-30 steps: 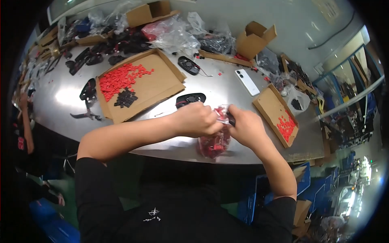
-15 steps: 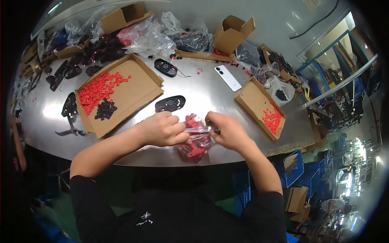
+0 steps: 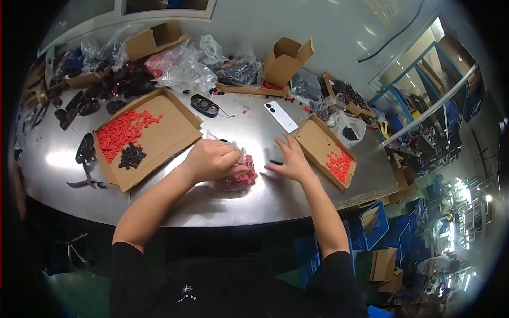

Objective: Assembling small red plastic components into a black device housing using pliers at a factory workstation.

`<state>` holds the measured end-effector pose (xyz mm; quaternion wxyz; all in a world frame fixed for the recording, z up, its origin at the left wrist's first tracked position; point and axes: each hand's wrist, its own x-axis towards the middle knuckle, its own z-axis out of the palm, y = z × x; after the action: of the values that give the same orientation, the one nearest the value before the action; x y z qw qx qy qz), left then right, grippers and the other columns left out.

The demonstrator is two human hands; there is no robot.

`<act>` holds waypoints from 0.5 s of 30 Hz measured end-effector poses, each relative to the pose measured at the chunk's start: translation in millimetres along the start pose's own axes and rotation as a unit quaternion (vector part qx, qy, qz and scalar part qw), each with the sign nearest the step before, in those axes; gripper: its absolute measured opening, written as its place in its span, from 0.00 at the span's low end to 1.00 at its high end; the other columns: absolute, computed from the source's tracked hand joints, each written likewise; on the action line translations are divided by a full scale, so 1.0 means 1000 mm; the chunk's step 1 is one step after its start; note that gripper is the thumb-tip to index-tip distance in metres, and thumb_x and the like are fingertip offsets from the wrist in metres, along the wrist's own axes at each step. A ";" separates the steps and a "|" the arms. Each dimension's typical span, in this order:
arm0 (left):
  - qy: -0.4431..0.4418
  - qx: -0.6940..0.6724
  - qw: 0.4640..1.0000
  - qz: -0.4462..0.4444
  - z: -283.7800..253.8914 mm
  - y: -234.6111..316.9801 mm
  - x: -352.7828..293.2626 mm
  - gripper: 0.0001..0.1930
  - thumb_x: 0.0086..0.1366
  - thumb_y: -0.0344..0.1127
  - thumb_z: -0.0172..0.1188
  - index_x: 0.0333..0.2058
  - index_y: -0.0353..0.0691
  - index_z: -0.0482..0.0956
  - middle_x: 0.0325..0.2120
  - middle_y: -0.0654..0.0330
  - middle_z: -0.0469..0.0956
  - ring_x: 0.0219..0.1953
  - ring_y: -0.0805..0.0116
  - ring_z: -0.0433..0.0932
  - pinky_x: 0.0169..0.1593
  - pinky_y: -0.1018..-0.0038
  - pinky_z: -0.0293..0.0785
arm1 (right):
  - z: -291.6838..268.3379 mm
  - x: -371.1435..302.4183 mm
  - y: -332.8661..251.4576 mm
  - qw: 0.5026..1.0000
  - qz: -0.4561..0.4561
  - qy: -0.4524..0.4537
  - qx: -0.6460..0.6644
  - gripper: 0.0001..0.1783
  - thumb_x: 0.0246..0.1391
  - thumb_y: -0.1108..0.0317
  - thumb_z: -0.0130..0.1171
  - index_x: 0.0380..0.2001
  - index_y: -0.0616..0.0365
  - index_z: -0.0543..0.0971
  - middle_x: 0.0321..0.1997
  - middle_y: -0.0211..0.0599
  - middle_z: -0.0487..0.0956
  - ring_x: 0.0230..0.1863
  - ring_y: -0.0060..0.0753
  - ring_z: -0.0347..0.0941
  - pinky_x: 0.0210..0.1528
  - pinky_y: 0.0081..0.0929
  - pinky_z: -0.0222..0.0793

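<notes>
My left hand [image 3: 214,158] is closed on the gathered neck of a clear plastic bag [image 3: 241,179] filled with red pieces, which rests on the metal table near its front. To the right of the bag, my right hand [image 3: 292,160] is open, fingers spread, apart from the bag. A small dark object [image 3: 275,162] shows by its thumb; whether it touches the hand I cannot tell. Behind my left hand, a black oval fan housing is almost wholly hidden. Another black fan housing [image 3: 204,106] with a thin wire lies farther back.
On the left, a shallow cardboard tray [image 3: 172,127] holds red and black pieces; pliers [image 3: 87,183] lie beside it. A smaller cardboard tray [image 3: 313,139] with red pieces is at right, near a white phone [image 3: 281,116]. Plastic bags [image 3: 185,69] and cardboard boxes [image 3: 286,61] line the back.
My right hand has let go of the bag and moved off it, fingers spreading. The bag's top is now bunched in my left hand, and the whole view has shifted slightly.
</notes>
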<state>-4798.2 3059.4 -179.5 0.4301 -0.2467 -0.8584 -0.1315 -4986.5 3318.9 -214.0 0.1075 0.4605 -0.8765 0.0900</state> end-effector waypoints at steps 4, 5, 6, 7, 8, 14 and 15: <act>-0.003 0.007 1.000 -0.020 -0.006 0.005 -0.012 0.16 0.57 0.42 0.71 0.21 0.45 0.73 0.18 0.62 0.73 0.20 0.61 0.77 0.24 0.66 0.72 | -0.058 0.025 -0.077 0.944 -0.207 -0.012 0.258 0.23 0.56 0.71 0.63 0.56 0.57 0.78 0.65 0.47 0.73 0.66 0.52 0.69 0.67 0.42 0.65; -0.019 0.002 0.999 -0.026 -0.008 0.006 -0.013 0.14 0.58 0.41 0.70 0.21 0.45 0.73 0.18 0.62 0.73 0.20 0.61 0.77 0.24 0.66 0.72 | -0.062 0.031 -0.092 0.920 -0.254 -0.036 0.298 0.22 0.55 0.73 0.62 0.55 0.58 0.78 0.62 0.46 0.75 0.64 0.50 0.70 0.65 0.41 0.67; -0.034 -0.002 0.999 -0.031 -0.010 0.006 -0.013 0.13 0.58 0.39 0.69 0.22 0.46 0.74 0.19 0.62 0.74 0.20 0.60 0.77 0.24 0.65 0.73 | -0.055 0.037 -0.103 0.901 -0.300 -0.024 0.313 0.22 0.51 0.72 0.64 0.51 0.60 0.78 0.54 0.45 0.78 0.59 0.50 0.73 0.59 0.40 0.70; -0.048 -0.012 0.998 -0.027 -0.011 0.005 -0.013 0.12 0.59 0.40 0.68 0.23 0.46 0.74 0.19 0.62 0.74 0.21 0.60 0.77 0.24 0.64 0.73 | -0.058 0.036 -0.108 0.911 -0.278 -0.067 0.296 0.21 0.50 0.70 0.65 0.49 0.61 0.77 0.50 0.45 0.78 0.56 0.50 0.73 0.56 0.40 0.71; -0.063 -0.018 0.998 -0.026 -0.016 0.004 -0.013 0.11 0.59 0.41 0.67 0.24 0.46 0.75 0.19 0.61 0.75 0.21 0.60 0.78 0.24 0.64 0.73 | -0.061 0.037 -0.118 0.917 -0.261 -0.109 0.280 0.20 0.49 0.68 0.66 0.46 0.61 0.77 0.47 0.45 0.79 0.53 0.51 0.74 0.53 0.40 0.71; -0.250 -0.031 0.959 -0.130 -0.041 -0.037 -0.001 0.19 0.70 0.51 0.54 0.27 0.44 0.81 0.21 0.54 0.80 0.25 0.49 0.80 0.28 0.56 0.74 | -0.047 0.057 -0.138 0.964 -0.140 -0.065 0.216 0.17 0.50 0.63 0.69 0.40 0.59 0.79 0.31 0.44 0.81 0.33 0.49 0.77 0.39 0.42 0.72; -0.275 -0.070 0.947 -0.151 -0.046 -0.040 0.009 0.20 0.71 0.52 0.53 0.29 0.44 0.83 0.22 0.53 0.82 0.26 0.47 0.81 0.29 0.56 0.74 | -0.043 0.059 -0.139 0.955 -0.171 -0.061 0.236 0.14 0.51 0.62 0.68 0.38 0.58 0.80 0.30 0.45 0.81 0.35 0.52 0.77 0.40 0.43 0.72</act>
<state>-4792.9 3007.8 -145.3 0.1339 -0.1698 -0.9593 -0.1818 -4899.4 3205.8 -148.9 -0.0438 0.6204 -0.7433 0.2464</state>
